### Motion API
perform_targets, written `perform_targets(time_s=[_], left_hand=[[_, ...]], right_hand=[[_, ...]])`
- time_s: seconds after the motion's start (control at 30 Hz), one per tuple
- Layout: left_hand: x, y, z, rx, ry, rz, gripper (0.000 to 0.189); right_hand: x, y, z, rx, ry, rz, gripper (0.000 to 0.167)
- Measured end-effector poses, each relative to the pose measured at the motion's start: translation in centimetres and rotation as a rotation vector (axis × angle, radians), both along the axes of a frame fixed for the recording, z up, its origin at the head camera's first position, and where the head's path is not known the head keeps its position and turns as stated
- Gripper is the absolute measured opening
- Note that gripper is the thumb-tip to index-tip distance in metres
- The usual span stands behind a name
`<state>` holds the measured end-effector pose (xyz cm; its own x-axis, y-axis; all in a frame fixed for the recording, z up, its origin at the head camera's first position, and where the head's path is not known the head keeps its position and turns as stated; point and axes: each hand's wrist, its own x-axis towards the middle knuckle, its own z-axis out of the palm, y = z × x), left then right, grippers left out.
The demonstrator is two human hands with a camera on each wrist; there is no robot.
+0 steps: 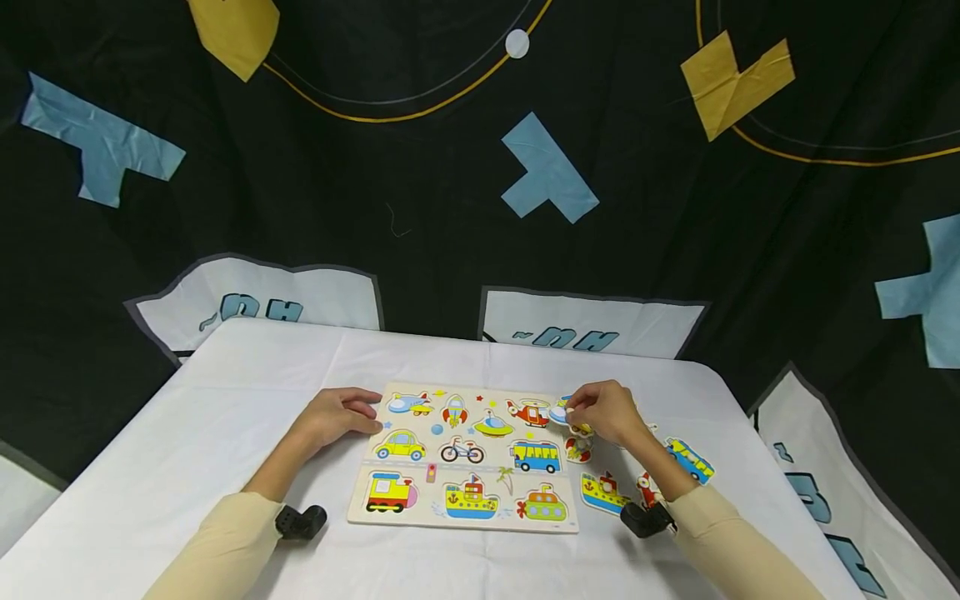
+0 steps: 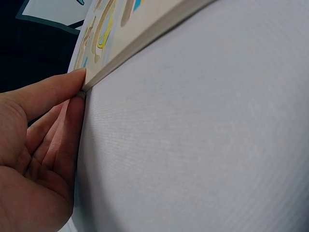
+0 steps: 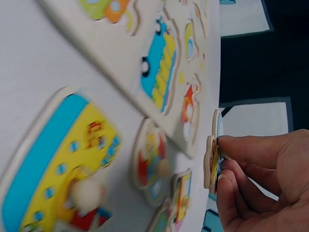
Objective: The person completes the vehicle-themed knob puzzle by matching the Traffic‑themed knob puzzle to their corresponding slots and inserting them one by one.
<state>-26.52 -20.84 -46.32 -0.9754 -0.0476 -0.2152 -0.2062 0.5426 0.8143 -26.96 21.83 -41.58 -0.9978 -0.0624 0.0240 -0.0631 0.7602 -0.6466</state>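
Observation:
A wooden puzzle board [image 1: 465,454] with vehicle pictures lies flat on the white-covered table. Thumb and curled fingers of my left hand [image 1: 343,413] hold its left edge; the left wrist view shows this hand [image 2: 38,140] at the board's corner [image 2: 116,53]. Near the upper right corner, my right hand [image 1: 609,410] pinches a blue and yellow puzzle piece [image 1: 557,414]. In the right wrist view this piece [image 3: 212,154] stands nearly edge-on between thumb and fingers, raised off the table, its picture mostly hidden. A rocket piece [image 1: 578,450] lies just below that hand.
Right of the board lie a boat piece [image 1: 602,493], a bus piece [image 1: 690,461] and a red piece [image 1: 647,490] partly hidden by the right wrist camera [image 1: 647,520]. The boat piece [image 3: 53,159] has a wooden knob. A black curtain [image 1: 435,208] hangs behind the table.

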Motion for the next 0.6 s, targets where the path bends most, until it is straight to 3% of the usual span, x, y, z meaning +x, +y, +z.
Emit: perform_targets(time_s=[0.6], left_hand=[[-0.3, -0.2, -0.3, -0.003, -0.006, 0.0, 0.058]], right_hand=[[-3.2, -7.6, 2.1, -0.001, -0.013, 0.085, 0.008]])
